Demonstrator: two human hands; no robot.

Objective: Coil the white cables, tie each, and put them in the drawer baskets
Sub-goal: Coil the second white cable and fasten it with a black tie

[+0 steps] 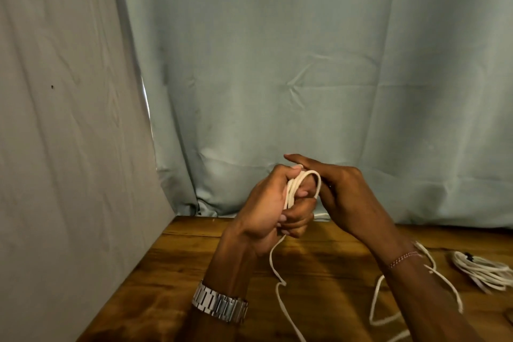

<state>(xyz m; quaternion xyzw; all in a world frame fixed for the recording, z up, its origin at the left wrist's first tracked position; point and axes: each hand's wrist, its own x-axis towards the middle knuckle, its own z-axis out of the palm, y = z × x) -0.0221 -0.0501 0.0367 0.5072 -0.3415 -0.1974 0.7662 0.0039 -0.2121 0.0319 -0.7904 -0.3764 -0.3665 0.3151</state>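
- The white cable (pixel 294 189) is looped in several turns, held above the wooden tabletop (pixel 327 266); its loose end trails down onto the wood.
- The left hand (pixel 266 208) grips the loops, fingers curled round them.
- The right hand (pixel 341 191) touches the outer loop, forefinger straight.
- A coiled cable bundle (pixel 483 272) lies at the tabletop's right edge.

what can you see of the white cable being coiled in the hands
The white cable is a thin, cream-white cord, partly wound into several loops. The left hand grips the loops above the wooden table; the right hand guides the outermost loop. Its loose tail hangs down and trails across the table.
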